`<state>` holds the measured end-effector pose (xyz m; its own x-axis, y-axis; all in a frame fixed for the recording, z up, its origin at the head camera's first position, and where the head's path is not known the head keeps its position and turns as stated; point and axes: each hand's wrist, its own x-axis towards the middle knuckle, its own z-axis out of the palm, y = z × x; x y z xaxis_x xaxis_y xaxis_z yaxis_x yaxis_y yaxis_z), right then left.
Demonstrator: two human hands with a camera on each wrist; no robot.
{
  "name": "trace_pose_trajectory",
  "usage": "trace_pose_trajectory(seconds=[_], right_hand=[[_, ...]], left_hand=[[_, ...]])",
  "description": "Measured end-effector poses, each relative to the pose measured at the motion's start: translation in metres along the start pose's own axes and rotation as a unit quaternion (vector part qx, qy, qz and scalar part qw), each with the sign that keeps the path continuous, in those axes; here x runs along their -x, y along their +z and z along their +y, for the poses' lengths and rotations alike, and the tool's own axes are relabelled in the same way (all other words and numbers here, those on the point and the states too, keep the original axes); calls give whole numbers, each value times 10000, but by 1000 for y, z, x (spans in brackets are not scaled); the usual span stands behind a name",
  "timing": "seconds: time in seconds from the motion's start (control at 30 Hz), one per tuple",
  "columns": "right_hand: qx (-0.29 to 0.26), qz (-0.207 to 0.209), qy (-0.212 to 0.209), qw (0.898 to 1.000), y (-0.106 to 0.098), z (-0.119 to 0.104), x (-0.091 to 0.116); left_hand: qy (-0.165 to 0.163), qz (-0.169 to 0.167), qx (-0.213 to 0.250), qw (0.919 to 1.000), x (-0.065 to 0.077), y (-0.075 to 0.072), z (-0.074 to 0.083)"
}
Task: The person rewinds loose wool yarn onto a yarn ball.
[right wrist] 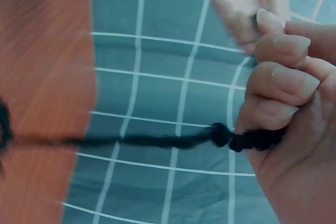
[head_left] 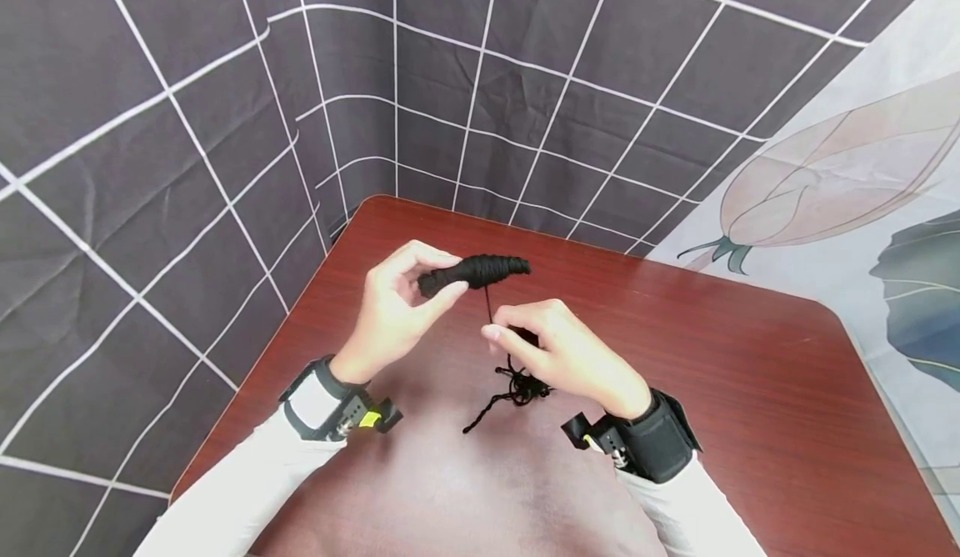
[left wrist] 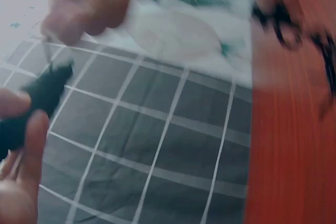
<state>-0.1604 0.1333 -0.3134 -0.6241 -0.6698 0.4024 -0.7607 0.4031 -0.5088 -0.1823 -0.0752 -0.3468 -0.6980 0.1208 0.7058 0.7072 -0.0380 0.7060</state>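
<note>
My left hand [head_left: 393, 308] grips one end of a spindle-shaped bundle of wound black yarn [head_left: 486, 270], thumb on the near side. The bundle's tapered end points right, above the table. From its underside a taut yarn strand [head_left: 489, 303] runs down to my right hand [head_left: 570, 353], which pinches it between thumb and forefinger. In the right wrist view, the other fingers curl over a knotted length of yarn [right wrist: 226, 137] that trails out of the palm. Below the right hand lies a loose yarn tangle [head_left: 525, 386] with a stray tail. The left wrist view is blurred.
A reddish-brown wooden table [head_left: 750, 373] spreads under both hands. Behind it and to the left hangs a dark grey curtain [head_left: 510, 98] with white grid lines. At the right is a pale cloth [head_left: 840, 182] printed with flowers and leaves.
</note>
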Motion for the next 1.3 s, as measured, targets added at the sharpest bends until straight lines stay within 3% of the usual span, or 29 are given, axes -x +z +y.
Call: trace_pose_trajectory(seconds=[0.1,0.17,0.2,0.27,0.3,0.37,0.43,0.47,0.53,0.6,0.7,0.8,0.87,0.97,1.07,1.13,1.23,1.3], right_hand=[[109,416,-352,9985,-12,-10,-2],[202,835,-513,9950,-23,-13,-6],[244,1030,-562,9928,-28,-13,-7],[243,1294,-532,9899,-35,-8,-9],[220,1359,-454,9894,-36,-4,-10],[22,1394,-272,9899,-32,6,-9],[-328,1227,-99,9919,-20,17,-6],[-435,1122,-5,9927,-13,20,-4],[-550,898,70,9944,3,21,-1],[-523,639,56,9966,15,16,3],[-169,454,-128,9987,20,3,6],[90,650,-355,9972,9,-7,5],[209,948,-409,9944,-4,-8,1],[263,1289,-281,9909,-21,-1,-4],[12,1235,14,9923,-25,12,-5],[-261,1048,177,9940,-17,18,-3],[-483,834,283,9949,4,21,0],[-456,671,252,9964,16,16,2]], left_hand=[[544,35,-1358,9892,1,-1,-5],[683,-348,-1699,9825,2,-2,-8],[613,-717,-1434,9852,2,-2,-3],[268,-1483,-358,9879,3,0,5],[78,-1786,221,9836,3,1,9],[-229,-2125,1346,9676,3,4,18],[-287,-2004,2091,9567,2,8,20],[-260,-1796,2219,9580,1,9,19],[-255,-1176,2121,9698,-1,11,18],[-301,-523,1709,9834,-3,10,17],[-172,47,402,9990,-5,8,19],[85,-55,-721,9973,-3,5,20],[184,-516,-856,9948,-1,5,20],[66,-1538,143,9880,3,5,22],[-168,-2053,1360,9691,4,5,24],[-261,-1871,1932,9628,4,6,23],[-190,-1063,1992,9740,-1,9,23],[-132,-474,1701,9842,-4,10,23]])
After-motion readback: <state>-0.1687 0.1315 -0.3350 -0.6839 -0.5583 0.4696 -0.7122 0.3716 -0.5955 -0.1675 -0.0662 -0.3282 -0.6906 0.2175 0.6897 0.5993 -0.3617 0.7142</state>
